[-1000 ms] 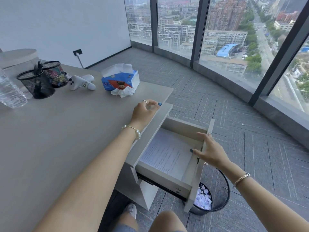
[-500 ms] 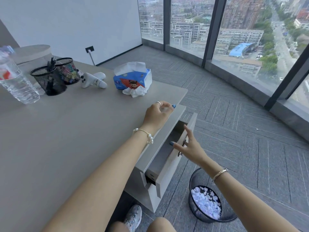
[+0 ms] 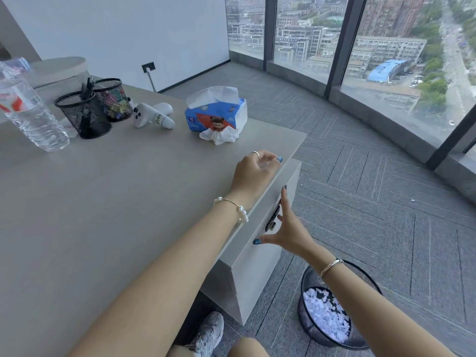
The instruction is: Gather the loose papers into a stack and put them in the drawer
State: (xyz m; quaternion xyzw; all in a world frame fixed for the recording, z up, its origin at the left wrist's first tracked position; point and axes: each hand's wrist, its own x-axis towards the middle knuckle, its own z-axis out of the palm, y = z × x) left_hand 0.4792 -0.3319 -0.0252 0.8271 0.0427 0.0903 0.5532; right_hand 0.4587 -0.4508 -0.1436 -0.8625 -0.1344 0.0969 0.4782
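The grey drawer (image 3: 260,264) under the desk's right edge is pushed fully in, its front flush with the cabinet. The papers are out of sight inside it. My right hand (image 3: 284,228) lies flat against the drawer front, fingers spread, palm over the dark handle (image 3: 273,220). My left hand (image 3: 253,173) rests on the desk's right edge just above the drawer, fingers loosely curled and holding nothing.
The grey desk (image 3: 108,202) carries a water bottle (image 3: 31,112), two black mesh cups (image 3: 88,114), a white controller (image 3: 153,117) and a blue tissue pack (image 3: 217,113). A dark bin (image 3: 332,313) of paper scraps stands on the carpet below my right forearm.
My right hand has pushed the drawer from wide open, with the papers showing inside, to fully closed. My left hand has stayed on the desk edge.
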